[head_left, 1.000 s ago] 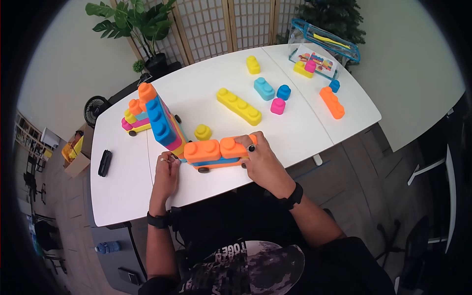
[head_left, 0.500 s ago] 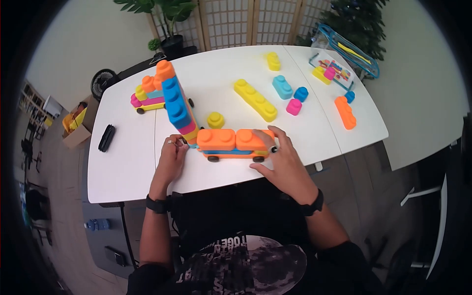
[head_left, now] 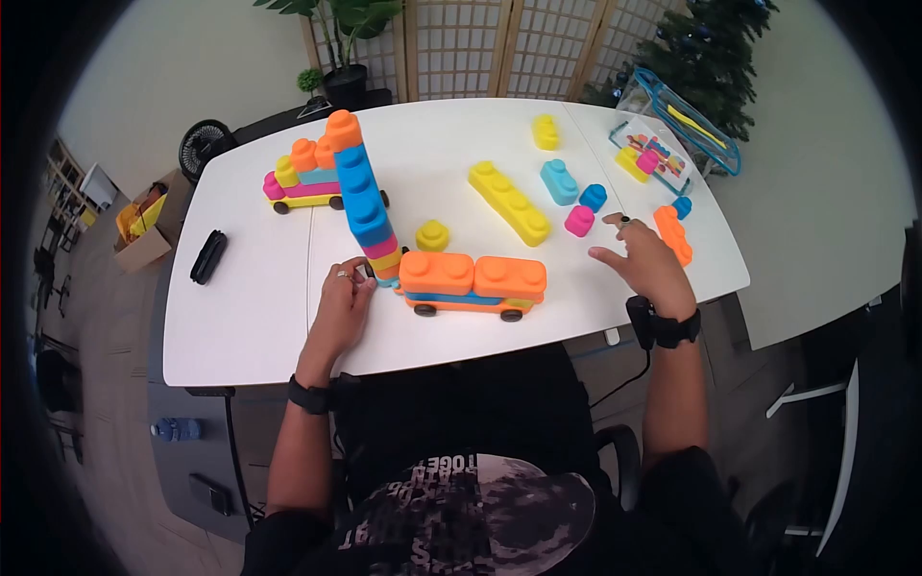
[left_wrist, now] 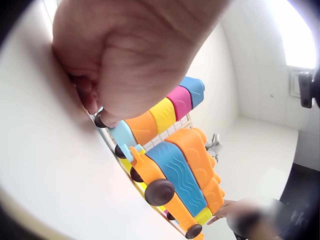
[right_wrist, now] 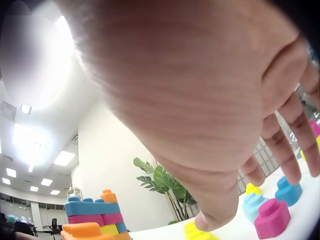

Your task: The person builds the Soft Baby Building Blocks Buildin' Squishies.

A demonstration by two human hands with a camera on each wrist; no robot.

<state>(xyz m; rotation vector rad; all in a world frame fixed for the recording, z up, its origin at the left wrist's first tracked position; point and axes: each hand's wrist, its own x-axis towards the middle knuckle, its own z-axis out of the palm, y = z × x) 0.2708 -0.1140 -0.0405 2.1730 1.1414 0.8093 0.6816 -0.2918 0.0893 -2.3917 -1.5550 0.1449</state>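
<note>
My left hand [head_left: 340,300] grips the light-blue wheeled base [left_wrist: 121,133] of a tall block stack [head_left: 363,197], thumb and fingers curled at a dark wheel. Hooked to that base is an orange wheeled car [head_left: 468,300], which carries a blue block [left_wrist: 176,167] and two orange blocks [head_left: 437,273] on top. Over the right part of the table my right hand [head_left: 650,264] reaches out with spread fingers and holds nothing. Nearest to it are a small pink block [head_left: 579,221], a small blue block [head_left: 593,198] and a long orange block [head_left: 673,235].
Behind the stack stands another wheeled block car [head_left: 307,200]. A long yellow block [head_left: 509,203], a small yellow block [head_left: 432,235] and a light-blue block [head_left: 559,182] lie mid-table. A picture card [head_left: 663,163] and a clear bag [head_left: 687,115] are at the back right, a black case [head_left: 208,256] at the left.
My right hand has let go of the orange car's right end and moved right toward the small loose blocks. My left hand stays at the stack's base. The head view has shifted.
</note>
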